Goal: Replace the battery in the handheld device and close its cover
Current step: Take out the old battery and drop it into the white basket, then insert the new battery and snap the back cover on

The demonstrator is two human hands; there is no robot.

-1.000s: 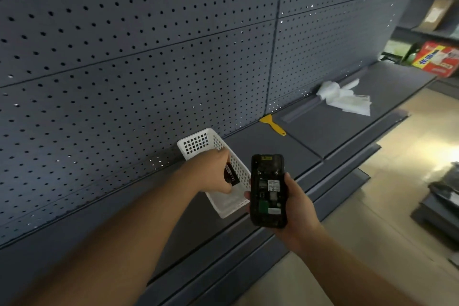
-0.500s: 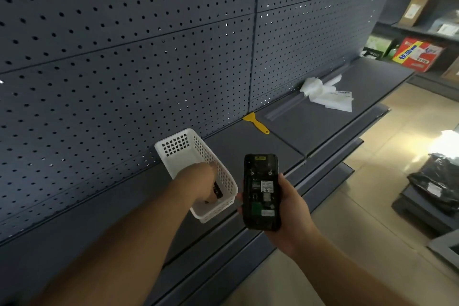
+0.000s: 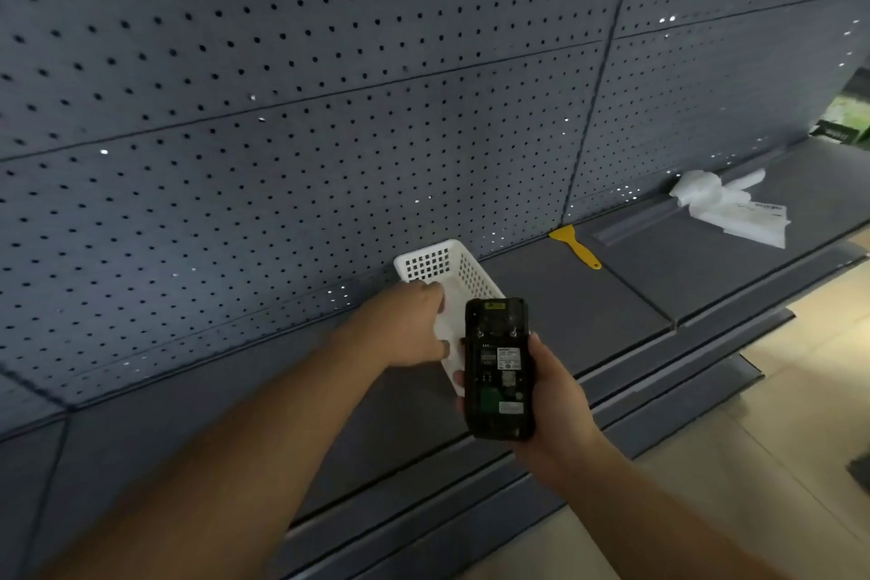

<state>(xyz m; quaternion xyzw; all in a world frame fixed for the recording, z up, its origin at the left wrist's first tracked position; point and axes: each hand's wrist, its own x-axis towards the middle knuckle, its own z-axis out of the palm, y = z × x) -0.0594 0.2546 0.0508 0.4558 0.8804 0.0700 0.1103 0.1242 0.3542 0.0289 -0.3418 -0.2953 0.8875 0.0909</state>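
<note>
My right hand (image 3: 558, 396) grips a black handheld device (image 3: 499, 367) upright, back side toward me. Its cover is off and the battery bay is bare, showing labels and a green board. My left hand (image 3: 405, 325) reaches into a white perforated basket (image 3: 438, 259) that stands on the dark shelf just behind the device. The fingertips are down inside the basket and partly hidden by the device, so I cannot tell whether they hold anything. No battery and no cover are in view.
The grey shelf (image 3: 635, 287) runs along a pegboard wall (image 3: 329, 108). On the shelf to the right lie a yellow plastic scraper (image 3: 576, 246) and crumpled white wrapping (image 3: 734, 207). A green box (image 3: 842, 122) sits at the far right. Lower shelf lips and a tan floor are below.
My left hand held a black battery above the basket, then lowered it into the basket; the battery is now out of sight. The right hand kept the device steady. My head turned left.
</note>
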